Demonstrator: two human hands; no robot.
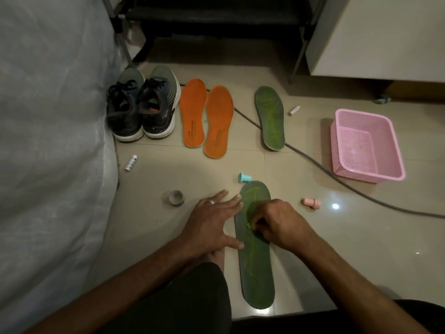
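A green insole (256, 268) lies lengthwise on the tiled floor in front of me. My left hand (212, 222) lies flat with spread fingers, its fingertips and thumb pressing the insole's left edge. My right hand (277, 221) rests on the insole's middle, fingers curled, pinching a small light-green bit (248, 226) on its surface. A second green insole (270, 118) lies farther back. Two orange insoles (207, 119) lie side by side left of it, next to a pair of dark sneakers (142, 107).
A pink mesh basket (366, 145) stands at right, a grey cable (349, 186) running past it. A teal cap (244, 177), a pink cap (311, 203), a tape roll (176, 197) and two white tubes (131, 162) (294, 110) lie about. A covered bed (48, 141) borders the left.
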